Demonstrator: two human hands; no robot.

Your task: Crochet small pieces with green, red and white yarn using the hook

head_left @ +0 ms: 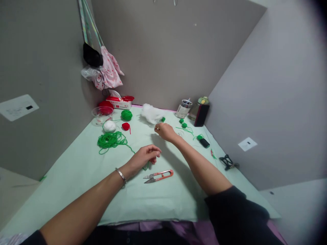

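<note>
My left hand (148, 156) rests low over the middle of the table, its fingers loosely curled; whatever lies between them is too small to make out. Green yarn runs from a loose heap (111, 140) to this hand and shows again below it. Farther forward, my right hand (165, 131) is pinched on a small golden tool, perhaps a crochet hook, beside the white stuffing (151, 114). A small green piece (163, 119) lies just beyond that hand. Orange thread snips (160, 176) lie with blades apart below my left hand.
At the left are a green ball (126, 115), a white ball (109, 126), a small red piece (126, 126) and a clear bowl (96, 119). A can (183, 109), a phone (201, 115), small green pieces (184, 125) and a black stand (228, 162) are at the right.
</note>
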